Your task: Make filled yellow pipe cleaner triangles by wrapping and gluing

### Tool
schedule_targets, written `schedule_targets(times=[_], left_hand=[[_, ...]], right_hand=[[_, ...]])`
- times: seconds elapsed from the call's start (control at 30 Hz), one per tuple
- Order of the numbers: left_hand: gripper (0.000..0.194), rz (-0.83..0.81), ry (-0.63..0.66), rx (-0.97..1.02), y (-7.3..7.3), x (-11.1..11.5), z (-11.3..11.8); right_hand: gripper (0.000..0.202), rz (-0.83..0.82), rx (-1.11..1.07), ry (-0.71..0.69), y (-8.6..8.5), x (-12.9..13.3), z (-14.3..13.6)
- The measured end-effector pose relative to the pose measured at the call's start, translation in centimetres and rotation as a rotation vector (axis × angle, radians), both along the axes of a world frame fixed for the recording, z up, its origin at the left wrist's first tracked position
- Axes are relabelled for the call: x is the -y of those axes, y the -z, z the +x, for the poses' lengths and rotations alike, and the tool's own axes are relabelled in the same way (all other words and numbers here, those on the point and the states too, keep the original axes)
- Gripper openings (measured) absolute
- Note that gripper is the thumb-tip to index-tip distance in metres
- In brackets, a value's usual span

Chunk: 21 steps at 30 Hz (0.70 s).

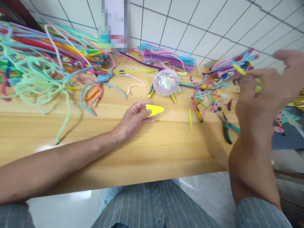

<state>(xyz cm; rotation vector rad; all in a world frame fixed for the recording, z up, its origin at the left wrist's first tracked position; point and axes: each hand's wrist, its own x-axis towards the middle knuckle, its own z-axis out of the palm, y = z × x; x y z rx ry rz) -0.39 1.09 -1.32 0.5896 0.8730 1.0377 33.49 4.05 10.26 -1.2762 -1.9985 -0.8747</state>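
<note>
My left hand [134,118] rests on the wooden table [133,152], its fingers closed on a bright yellow pointed piece [156,110] with toothed edges. Raised over the table's right side, my right hand [268,80] pinches a short yellow pipe cleaner piece [239,69]. A yellow-green patch shows between its fingers; I cannot tell whether it belongs to the same piece. Between the hands lie a yellow strip [190,119], a yellow-and-black cutter knife [198,111] and pliers [227,131] with teal and black handles. A clear shiny ball [166,82] sits beyond my left hand.
Tangled pale green pipe cleaners [40,76] and long coloured bundles [71,44] cover the left side. Another bundle [166,58] lies along the white tiled wall [190,22]. Coloured scraps [209,91] are scattered at right. A blurred upright object [116,25] stands at the back.
</note>
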Motion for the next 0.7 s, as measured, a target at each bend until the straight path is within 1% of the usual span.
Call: schedule_targets(times=[0.03,0.07,0.1,0.13,0.2,0.23,0.3,0.33,0.4,0.47,0.53,0.6,0.7], left_hand=[[0.039,0.002,0.003,-0.002,0.1,0.0,0.0],[0.039,0.004,0.005,-0.004,0.2,0.0,0.1],[0.039,0.007,0.008,-0.004,0.2,0.0,0.1],[0.039,0.012,0.011,-0.002,0.3,0.0,0.1],[0.038,0.023,0.004,0.002,0.3,0.0,0.0],[0.038,0.031,-0.007,0.002,0.3,-0.1,0.0],[0.036,0.051,-0.044,-0.003,0.0,-0.3,-0.2],[0.035,0.060,-0.066,-0.009,-0.1,-0.4,-0.2],[0.033,0.071,-0.095,-0.022,-0.4,-0.6,-0.3],[0.032,0.071,-0.098,-0.030,-0.5,-0.7,-0.4],[0.032,0.062,-0.084,-0.026,-0.4,-0.8,-0.4],[0.032,0.052,-0.073,-0.020,-0.2,-0.8,-0.3],[0.028,0.050,-0.077,-0.021,0.0,-0.8,-0.3]], right_hand=[[0.031,0.064,0.008,-0.041,-0.4,0.0,0.7],[0.034,0.027,-0.009,-0.049,-0.7,0.3,1.0],[0.038,-0.057,-0.046,-0.023,-0.8,0.9,0.7],[0.037,-0.078,-0.100,-0.029,-0.8,1.5,-0.1],[0.037,-0.187,-0.138,-0.045,-0.2,2.9,-2.6],[0.036,-0.231,-0.131,-0.077,0.3,3.3,-4.1],[0.022,-0.268,-0.201,-0.160,1.9,3.6,-6.9],[0.015,-0.330,-0.234,-0.177,2.8,3.5,-7.9],[0.011,-0.521,-0.254,-0.190,5.0,2.8,-9.3],[0.011,-0.668,-0.228,-0.213,7.1,2.1,-9.7],[0.013,-0.756,-0.199,-0.200,8.8,1.4,-9.7],[0.016,-0.804,-0.199,-0.186,9.8,1.0,-9.7],[0.020,-0.836,-0.236,-0.212,10.4,0.4,-10.1]])
